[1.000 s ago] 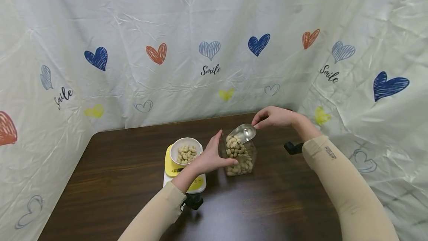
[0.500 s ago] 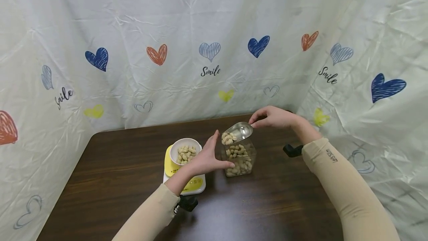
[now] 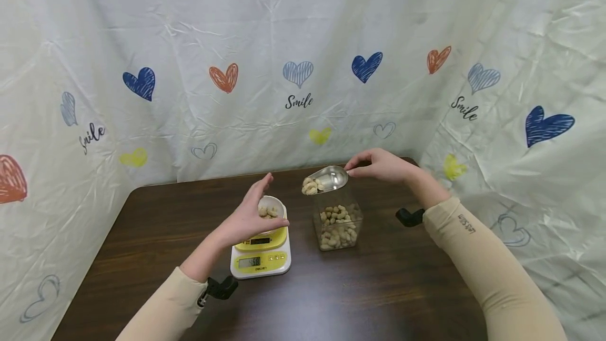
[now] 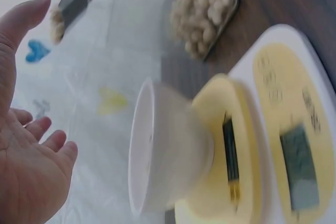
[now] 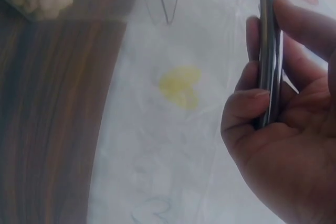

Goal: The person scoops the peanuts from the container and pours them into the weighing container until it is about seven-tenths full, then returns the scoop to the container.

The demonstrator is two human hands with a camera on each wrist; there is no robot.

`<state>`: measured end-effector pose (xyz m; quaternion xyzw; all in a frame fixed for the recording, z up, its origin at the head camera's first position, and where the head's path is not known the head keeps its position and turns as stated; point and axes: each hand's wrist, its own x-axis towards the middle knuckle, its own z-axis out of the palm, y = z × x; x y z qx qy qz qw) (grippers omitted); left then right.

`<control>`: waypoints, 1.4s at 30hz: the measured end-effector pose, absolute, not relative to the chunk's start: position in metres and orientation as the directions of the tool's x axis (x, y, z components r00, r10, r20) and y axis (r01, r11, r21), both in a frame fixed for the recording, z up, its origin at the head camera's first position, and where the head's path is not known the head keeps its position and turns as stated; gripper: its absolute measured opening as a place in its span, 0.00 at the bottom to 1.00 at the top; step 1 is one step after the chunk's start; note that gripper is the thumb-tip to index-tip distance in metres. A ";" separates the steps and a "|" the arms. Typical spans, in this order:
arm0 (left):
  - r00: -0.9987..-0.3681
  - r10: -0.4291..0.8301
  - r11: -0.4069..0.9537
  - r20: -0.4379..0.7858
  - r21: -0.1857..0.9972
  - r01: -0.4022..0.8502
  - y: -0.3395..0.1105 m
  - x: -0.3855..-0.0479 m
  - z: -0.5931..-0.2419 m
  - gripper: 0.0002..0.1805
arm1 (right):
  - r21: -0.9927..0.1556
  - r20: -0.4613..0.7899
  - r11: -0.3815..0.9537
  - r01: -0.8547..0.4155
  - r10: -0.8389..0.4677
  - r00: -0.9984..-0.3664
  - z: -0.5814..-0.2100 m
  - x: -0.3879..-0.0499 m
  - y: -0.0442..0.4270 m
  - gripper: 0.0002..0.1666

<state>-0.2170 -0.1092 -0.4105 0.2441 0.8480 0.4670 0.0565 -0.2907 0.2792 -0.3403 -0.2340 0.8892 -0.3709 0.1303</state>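
My right hand [image 3: 385, 166] grips the handle of a metal scoop [image 3: 333, 178]; the right wrist view shows fingers curled round that handle [image 5: 270, 61]. Peanuts in shells [image 3: 311, 187] lie at the scoop's mouth, above and left of a clear square container [image 3: 337, 248] that holds more peanuts. My left hand [image 3: 243, 221] is held with thumb and fingers spread, in front of a white bowl [image 4: 176, 150], holding nothing. Some peanuts show in the bowl, partly hidden by that hand. The bowl stands on a yellow and white kitchen scale [image 3: 260, 271].
Everything stands on a dark wooden table [image 3: 379, 288]. A white curtain [image 3: 265, 25] printed with hearts hangs along the back and sides. The container is to the right of the scale, with a gap between them.
The scoop with peanuts has risen out of the container and moved left. My left hand has let go of the container and moved left to the bowl, uncovering the scale's display.
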 end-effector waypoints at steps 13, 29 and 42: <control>-0.927 0.364 0.547 0.090 0.785 0.291 -0.172 -0.219 -0.415 0.65 | -0.747 -0.063 0.607 -0.272 -0.472 -0.879 -0.339 -0.282 0.245 0.15; -0.920 0.393 0.593 0.010 0.762 0.261 -0.176 -0.228 -0.460 0.67 | -0.749 -0.053 0.596 -0.290 -0.490 -0.870 -0.350 -0.282 0.203 0.13; -0.919 0.392 0.610 -0.039 0.759 0.228 -0.167 -0.230 -0.475 0.69 | -0.685 -0.050 0.645 -0.339 -0.506 -0.861 -0.361 -0.286 0.176 0.10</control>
